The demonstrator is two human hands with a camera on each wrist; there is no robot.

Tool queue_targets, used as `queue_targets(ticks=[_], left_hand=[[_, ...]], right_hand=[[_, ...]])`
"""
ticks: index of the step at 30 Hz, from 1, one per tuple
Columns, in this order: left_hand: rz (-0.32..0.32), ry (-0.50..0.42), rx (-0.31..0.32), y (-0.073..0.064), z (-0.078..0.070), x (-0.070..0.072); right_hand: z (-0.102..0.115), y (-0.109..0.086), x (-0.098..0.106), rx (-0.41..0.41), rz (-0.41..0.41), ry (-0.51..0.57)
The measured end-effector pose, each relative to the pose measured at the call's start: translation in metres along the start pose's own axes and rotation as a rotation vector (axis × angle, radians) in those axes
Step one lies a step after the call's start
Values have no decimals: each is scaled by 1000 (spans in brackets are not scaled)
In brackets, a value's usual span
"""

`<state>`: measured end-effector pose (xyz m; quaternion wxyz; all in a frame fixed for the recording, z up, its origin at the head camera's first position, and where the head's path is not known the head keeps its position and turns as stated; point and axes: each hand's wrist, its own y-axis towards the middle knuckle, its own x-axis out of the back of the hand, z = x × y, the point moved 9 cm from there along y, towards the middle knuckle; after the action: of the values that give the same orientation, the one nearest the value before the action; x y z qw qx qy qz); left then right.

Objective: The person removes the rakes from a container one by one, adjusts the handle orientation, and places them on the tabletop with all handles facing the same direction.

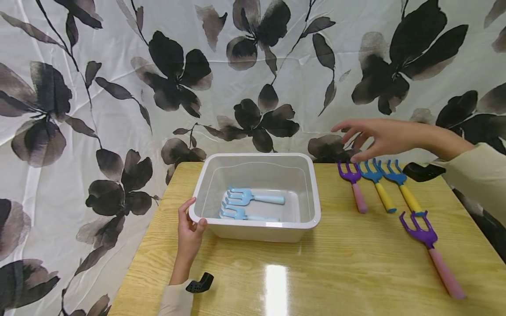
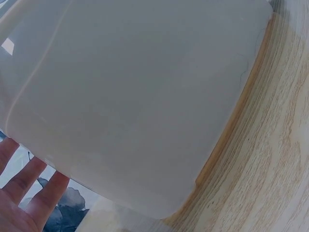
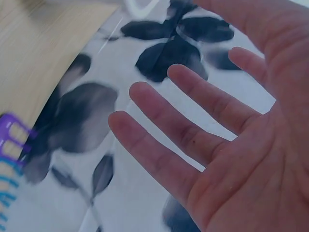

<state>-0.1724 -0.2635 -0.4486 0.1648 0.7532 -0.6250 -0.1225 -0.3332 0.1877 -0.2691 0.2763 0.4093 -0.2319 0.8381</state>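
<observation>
The left hand [image 1: 190, 235] grips the near left corner of the white tub [image 1: 253, 233], in which two light-blue hand forks [image 1: 269, 199] lie; the tub stands on the far part of the table [image 1: 336, 263]. The right hand [image 1: 379, 134], empty with fingers loosely spread, hovers at the far right; near it lie a purple-and-pink fork [image 1: 358, 195] and two blue-and-yellow forks [image 1: 384, 196]; another purple-and-pink one [image 1: 442, 267] lies nearer, farther right.
</observation>
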Motion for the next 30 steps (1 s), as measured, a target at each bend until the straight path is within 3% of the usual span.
queue_targets(ticks=[12, 18, 22, 25, 30], left_hand=[[6, 15, -6, -2, 0, -1], [3, -6, 1, -2, 0, -2], [2, 0, 5, -1, -1, -1], [4, 10, 12, 0, -1, -1], [-5, 19, 20, -1, -1, 0]], right_hand=[[58, 84, -31, 70, 135, 18], [74, 114, -58, 65, 242, 15], [85, 131, -79, 96, 314, 82], [89, 144, -96, 105, 340, 112], [92, 167, -126, 138, 368, 64]])
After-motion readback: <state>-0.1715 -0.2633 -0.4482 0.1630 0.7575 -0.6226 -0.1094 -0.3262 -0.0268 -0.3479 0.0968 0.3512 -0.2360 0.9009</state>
